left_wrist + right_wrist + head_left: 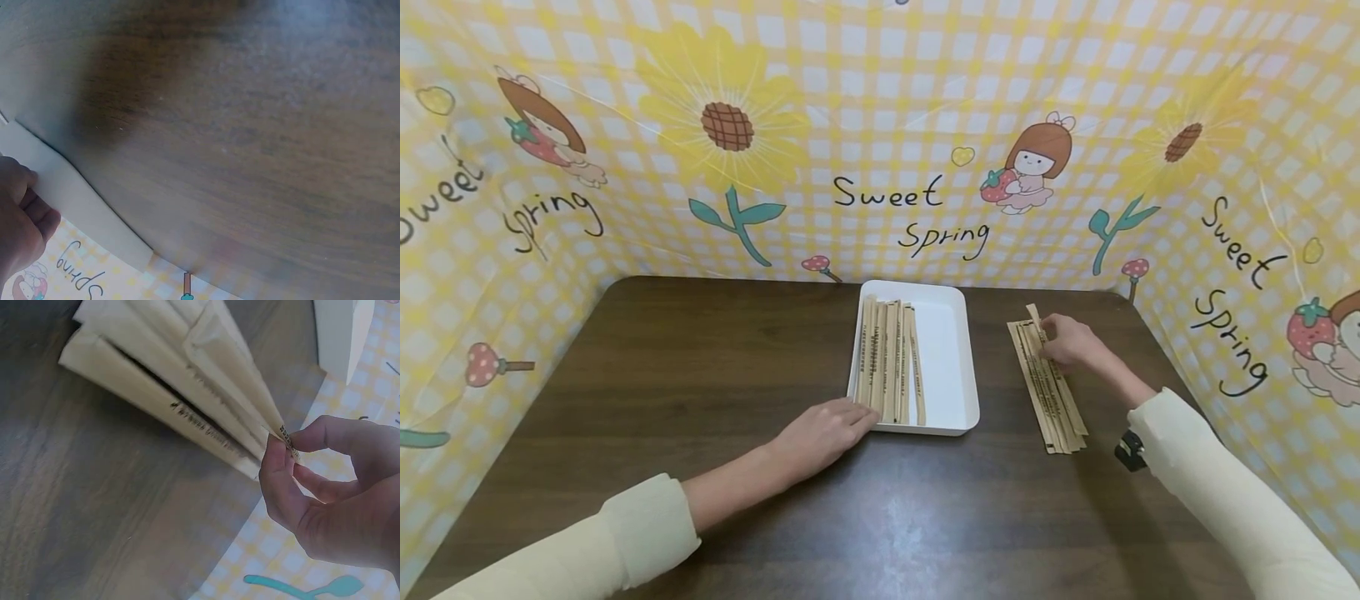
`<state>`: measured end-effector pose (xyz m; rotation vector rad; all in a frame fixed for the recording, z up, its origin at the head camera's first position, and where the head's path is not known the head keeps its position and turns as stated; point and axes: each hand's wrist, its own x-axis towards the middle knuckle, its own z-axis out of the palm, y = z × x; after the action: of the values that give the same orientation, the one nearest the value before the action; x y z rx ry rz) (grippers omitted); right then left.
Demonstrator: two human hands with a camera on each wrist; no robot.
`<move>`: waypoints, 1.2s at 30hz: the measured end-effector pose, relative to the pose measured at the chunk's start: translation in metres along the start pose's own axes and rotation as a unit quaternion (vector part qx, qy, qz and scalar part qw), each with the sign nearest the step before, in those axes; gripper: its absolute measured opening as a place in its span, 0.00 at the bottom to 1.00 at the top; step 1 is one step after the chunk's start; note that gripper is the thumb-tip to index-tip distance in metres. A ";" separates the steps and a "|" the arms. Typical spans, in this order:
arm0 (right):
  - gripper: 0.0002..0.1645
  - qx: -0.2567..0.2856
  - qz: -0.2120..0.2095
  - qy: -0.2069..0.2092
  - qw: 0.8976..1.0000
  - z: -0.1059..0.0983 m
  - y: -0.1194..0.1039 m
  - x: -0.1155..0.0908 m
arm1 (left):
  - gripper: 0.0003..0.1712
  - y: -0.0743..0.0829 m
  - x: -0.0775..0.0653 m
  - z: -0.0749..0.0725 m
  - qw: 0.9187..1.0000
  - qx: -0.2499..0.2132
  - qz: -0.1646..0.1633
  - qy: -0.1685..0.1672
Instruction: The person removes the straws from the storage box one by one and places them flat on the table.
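While I watch remotely, the right hand (1073, 343) pinches one packet (1033, 314) of the pile (1039, 383) at three o'clock from the tray (946, 358); more packets (890, 362) line the tray's nine-o'clock side. The left hand (823, 432) touches its seven-o'clock corner; whether those fingers grip, I cannot tell.
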<state>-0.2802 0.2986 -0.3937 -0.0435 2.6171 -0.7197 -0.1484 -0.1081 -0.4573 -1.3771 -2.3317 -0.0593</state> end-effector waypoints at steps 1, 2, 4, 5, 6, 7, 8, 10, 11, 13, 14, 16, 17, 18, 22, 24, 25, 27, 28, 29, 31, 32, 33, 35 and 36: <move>0.37 0.001 0.000 -0.001 1.000 0.000 0.003 0.000 | 0.17 0.000 0.000 0.000 1.000 0.001 0.001 0.000; 0.37 0.000 0.000 0.000 1.000 0.000 0.005 -0.001 | 0.17 0.000 0.000 0.000 1.000 0.001 0.001 0.000; 0.37 -0.004 0.000 0.004 1.000 0.000 0.009 -0.001 | 0.17 0.000 0.001 -0.001 1.000 0.002 0.001 0.002; 0.37 -0.004 0.000 0.007 1.000 -0.001 0.010 -0.001 | 0.17 0.000 0.001 -0.001 1.000 0.004 0.001 0.003; 0.37 -0.004 0.000 0.010 1.000 0.000 0.012 -0.001 | 0.17 0.000 0.001 -0.002 1.000 0.005 0.000 0.003; 0.37 -0.004 0.001 0.013 1.000 -0.001 0.014 -0.001 | 0.17 0.000 0.001 -0.002 1.000 0.006 0.000 0.003; 0.36 -0.004 0.002 0.015 1.000 0.000 0.015 -0.002 | 0.17 0.000 0.002 -0.002 1.000 0.006 0.000 0.004; 0.36 -0.001 0.003 0.017 1.000 0.000 0.018 -0.001 | 0.17 0.000 0.001 -0.003 1.000 0.007 -0.001 0.004; 0.36 0.002 0.004 0.018 1.000 0.000 0.020 -0.001 | 0.17 0.000 0.001 -0.003 1.000 0.007 -0.001 0.004; 0.36 0.006 0.005 0.019 1.000 0.001 0.022 -0.001 | 0.17 0.000 0.001 -0.003 1.000 0.005 -0.001 0.004; 0.36 0.007 0.007 0.019 1.000 0.002 0.023 0.000 | 0.17 0.000 0.001 -0.003 1.000 0.004 -0.001 0.004; 0.36 0.011 0.011 0.019 1.000 0.003 0.025 0.000 | 0.17 -0.001 0.001 -0.003 1.000 0.004 -0.001 0.004; 0.36 0.011 0.012 0.018 1.000 0.003 0.026 0.000 | 0.17 0.000 0.001 -0.003 1.000 0.005 -0.001 0.005; 0.36 0.010 0.014 0.018 1.000 0.004 0.026 0.000 | 0.17 0.000 0.001 -0.003 1.000 0.004 -0.001 0.006; 0.37 0.009 0.012 0.011 1.000 0.005 0.028 -0.001 | 0.16 0.000 0.001 -0.001 1.000 0.003 0.003 0.012; 0.37 0.008 0.010 0.010 1.000 0.005 0.029 0.000 | 0.16 0.000 0.001 -0.001 1.000 0.002 0.004 0.015; 0.37 0.010 0.009 0.007 1.000 0.006 0.030 0.000 | 0.16 0.000 0.001 0.000 1.000 0.002 0.004 0.017; 0.38 0.012 0.008 0.003 1.000 0.007 0.031 0.001 | 0.16 0.000 0.001 0.000 1.000 0.002 0.004 0.018; 0.38 0.013 0.009 0.002 1.000 0.008 0.032 0.002 | 0.16 0.000 0.001 0.000 1.000 0.002 0.003 0.018; 0.38 0.014 0.010 0.002 1.000 0.008 0.034 0.003 | 0.16 0.000 0.001 0.001 1.000 0.001 0.003 0.017; 0.37 0.017 0.012 0.002 1.000 0.009 0.036 0.004 | 0.16 0.000 0.001 0.001 1.000 0.000 0.003 0.016; 0.37 0.017 0.011 0.002 1.000 0.009 0.036 0.004 | 0.16 0.000 0.000 0.001 1.000 -0.001 0.003 0.015; 0.37 0.017 0.013 0.003 1.000 0.009 0.037 0.005 | 0.16 0.000 0.000 0.001 1.000 -0.001 0.003 0.014; 0.37 0.019 0.014 0.005 1.000 0.009 0.038 0.005 | 0.16 0.000 0.000 0.001 1.000 -0.001 0.003 0.014; 0.37 0.020 0.014 0.006 1.000 0.009 0.038 0.005 | 0.16 0.000 0.000 0.001 1.000 -0.001 0.003 0.014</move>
<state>-0.2784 0.3265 -0.4213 0.0093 2.6085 -0.7651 -0.1490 -0.1078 -0.4582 -1.3751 -2.3064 -0.0786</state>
